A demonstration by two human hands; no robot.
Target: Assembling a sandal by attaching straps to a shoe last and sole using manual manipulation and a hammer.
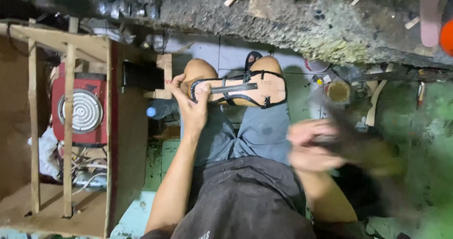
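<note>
Left fingers (200, 93) pinch sandal sole (245, 89) end

Sandal sole (240, 89): tan, elongated, lying sole-up across the person's knees, black thin straps crossing it and edging its rim. One end pinched at the left. Dark tool (347, 142): motion-blurred, shape unclear, at the right, well apart from the sole.
</note>
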